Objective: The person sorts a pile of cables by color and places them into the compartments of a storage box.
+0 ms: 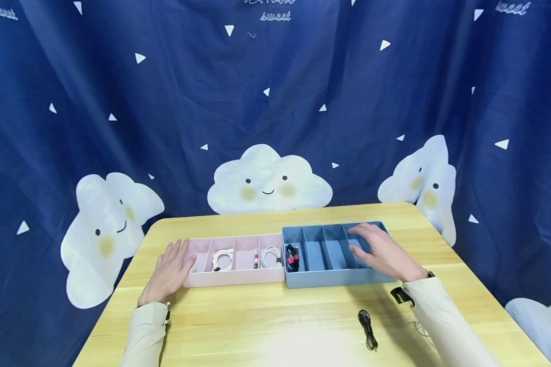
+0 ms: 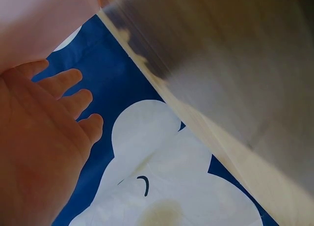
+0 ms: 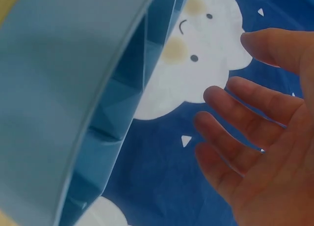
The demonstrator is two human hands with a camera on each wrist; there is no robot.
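Observation:
A pink divided box [image 1: 234, 278] stands beside a blue divided box [image 1: 340, 278], their ends touching. White cables [image 1: 222, 260] lie in pink compartments; a dark cable with red bands [image 1: 292, 258] is in the blue box's leftmost one. My left hand [image 1: 166, 270], fingers spread, rests at the pink box's left end; the left wrist view shows its palm [image 2: 44, 147] beside the pink wall [image 2: 39, 24]. Over the blue box's right part my right hand [image 1: 385, 250] hovers with fingers relaxed and nothing held; in the right wrist view the hand [image 3: 265, 132] is apart from the blue box [image 3: 64, 88].
A bundled black cable [image 1: 367, 329] lies on the wooden table [image 1: 239, 326] in front of the blue box. Near my right sleeve is a thin white cable [image 1: 421, 329], partly hidden. A dark blue curtain [image 1: 188, 102] with clouds hangs behind the table.

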